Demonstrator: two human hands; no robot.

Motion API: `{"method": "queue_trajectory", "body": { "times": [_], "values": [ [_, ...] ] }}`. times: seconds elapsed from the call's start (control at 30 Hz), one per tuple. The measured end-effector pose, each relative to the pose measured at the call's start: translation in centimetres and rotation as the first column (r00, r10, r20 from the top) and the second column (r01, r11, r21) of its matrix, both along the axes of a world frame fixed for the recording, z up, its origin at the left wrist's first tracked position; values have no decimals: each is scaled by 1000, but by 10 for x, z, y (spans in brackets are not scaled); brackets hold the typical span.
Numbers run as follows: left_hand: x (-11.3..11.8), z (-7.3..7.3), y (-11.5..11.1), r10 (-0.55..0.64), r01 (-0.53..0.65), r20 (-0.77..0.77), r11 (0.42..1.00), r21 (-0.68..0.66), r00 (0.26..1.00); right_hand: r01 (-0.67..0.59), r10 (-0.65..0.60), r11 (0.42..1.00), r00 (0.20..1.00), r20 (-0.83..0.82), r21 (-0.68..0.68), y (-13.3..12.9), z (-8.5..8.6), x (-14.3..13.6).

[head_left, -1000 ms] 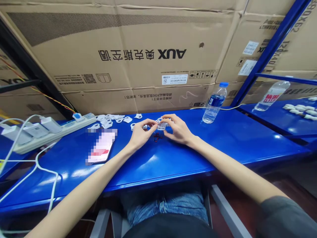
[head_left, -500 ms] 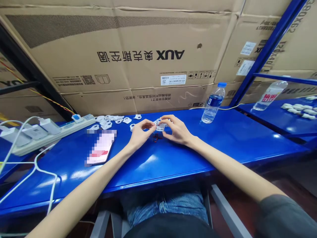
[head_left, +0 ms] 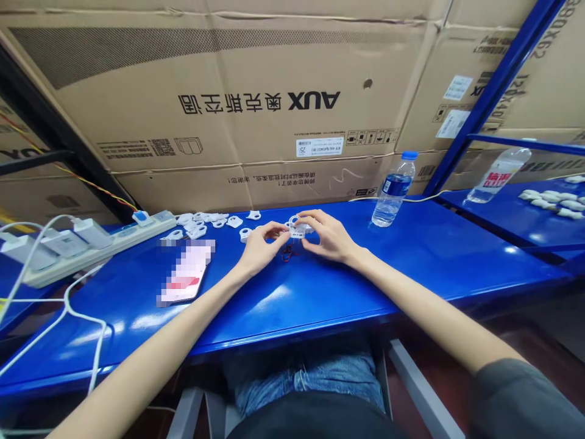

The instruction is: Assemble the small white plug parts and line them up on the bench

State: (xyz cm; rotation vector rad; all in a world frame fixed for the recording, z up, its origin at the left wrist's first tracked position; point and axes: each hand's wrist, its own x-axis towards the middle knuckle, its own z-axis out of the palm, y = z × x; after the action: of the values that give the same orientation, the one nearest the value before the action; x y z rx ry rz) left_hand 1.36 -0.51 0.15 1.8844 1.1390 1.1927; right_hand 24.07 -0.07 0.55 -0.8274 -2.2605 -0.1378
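Between my two hands is a small white plastic part [head_left: 297, 232] with a ring at its top and a row of small holes along its lower edge. My left hand [head_left: 264, 245] pinches its left side with thumb and forefinger. Curled round the right side is my right hand [head_left: 328, 236], fingers over the top and thumb near the bottom. Thin red and black wires [head_left: 287, 253] show just beneath the part. Other white ring-shaped plastic parts [head_left: 196, 230] lie loose beyond my left hand, and one of them [head_left: 245, 234] is close to its knuckles.
On the blue table [head_left: 283, 305] a phone [head_left: 187, 274] lies left of my forearm. A power strip [head_left: 119, 241] with chargers and white cables [head_left: 98, 341] runs along the left. A water bottle [head_left: 395, 189] stands back right. A cardboard sheet [head_left: 256, 134] walls off the rear.
The white part has tilted slightly in my fingers, so its ring and holed lower edge show more clearly. My hands stay in nearly the same place.
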Motion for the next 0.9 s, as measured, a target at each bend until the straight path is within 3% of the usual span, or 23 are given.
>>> {"method": "queue_trajectory", "body": {
  "times": [0.13, 0.3, 0.4, 0.53, 0.9],
  "values": [
    [-3, 0, -3, 26, 14, -241, 987, 160, 970, 73, -71, 997, 997, 35, -41, 14, 4, 20],
    [-5, 0, -8, -64, 226, -495, 935, 273, 866, 238, -219, 959, 966, 137, -151, 37, -2, 63],
    [-5, -1, -8, -131, 318, -544, 910, 266, 829, 325, -277, 921, 934, 227, -214, 46, -8, 86],
    [-5, -5, -5, -122, 311, -551, 913, 263, 826, 381, -294, 877, 907, 302, -291, 52, -13, 100],
    [-1, -3, -8, -122, 336, -586, 902, 272, 801, 372, -262, 861, 909, 324, -347, 53, -17, 97]
  ]
}}
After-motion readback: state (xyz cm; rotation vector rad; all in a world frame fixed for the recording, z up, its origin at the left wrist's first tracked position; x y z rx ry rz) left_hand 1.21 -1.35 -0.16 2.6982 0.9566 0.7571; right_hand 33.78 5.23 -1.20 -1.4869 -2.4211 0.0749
